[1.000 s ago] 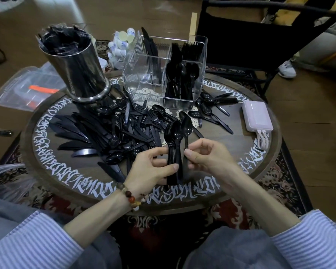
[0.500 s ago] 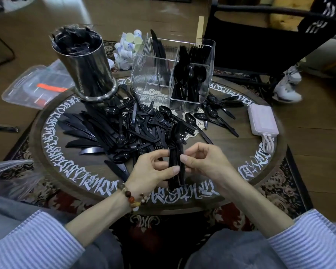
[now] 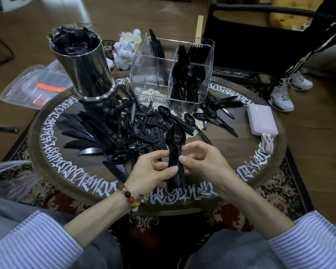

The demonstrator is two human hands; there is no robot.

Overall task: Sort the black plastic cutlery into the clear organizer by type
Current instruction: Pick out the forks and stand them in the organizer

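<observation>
A stack of nested black spoons (image 3: 175, 144) stands upright above the round table's near edge. My left hand (image 3: 150, 170) grips its handles from the left, and my right hand (image 3: 201, 159) pinches them from the right. Behind the stack lies a loose heap of black cutlery (image 3: 124, 131), with knives fanned out to the left and a few spoons (image 3: 211, 115) to the right. The clear organizer (image 3: 153, 88) stands at the back of the table. Its right compartments hold spoons and forks, and knives lean at its back left.
A steel canister (image 3: 85, 68) lined with a black bag stands at the back left. A pink power bank (image 3: 262, 121) with white cables lies at the right edge. Behind the table are small cups (image 3: 126, 47), a dark chair (image 3: 250, 39) and a person's legs (image 3: 285, 84). A plastic box (image 3: 35, 84) lies on the floor.
The separate spoon that stood beside the stack is now nested onto it, so the bowls line up. Both hands stayed on the handles. The camera view shifted slightly.
</observation>
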